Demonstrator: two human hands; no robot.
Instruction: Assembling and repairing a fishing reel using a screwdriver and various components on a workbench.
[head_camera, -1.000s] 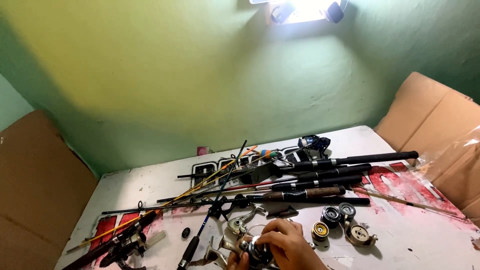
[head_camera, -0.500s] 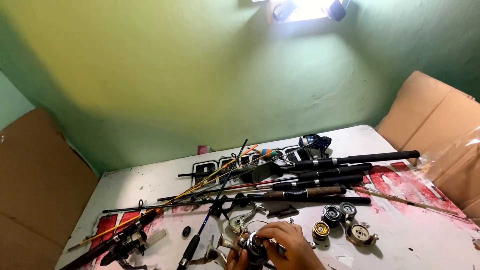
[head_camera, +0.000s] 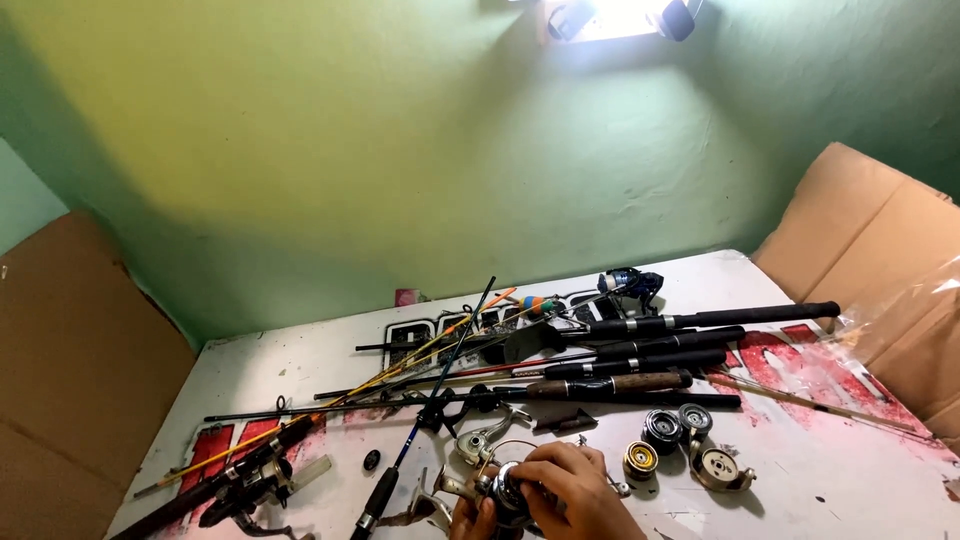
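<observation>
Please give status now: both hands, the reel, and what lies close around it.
Both hands, left hand and right hand, closed on fishing reel. Loose spools right of it. Fishing rods piled behind.

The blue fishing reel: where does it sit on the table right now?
In the head view, the blue fishing reel sits at the far edge of the table, right of centre, just behind the black rod handles.

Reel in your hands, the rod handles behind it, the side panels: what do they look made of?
Reel: shiny silver and black, probably metal, from its glints. Rod handles: matte black, likely foam or rubber; one handle is brown and speckled, maybe cork. Side panels: plain brown, creased, apparently cardboard.
</observation>
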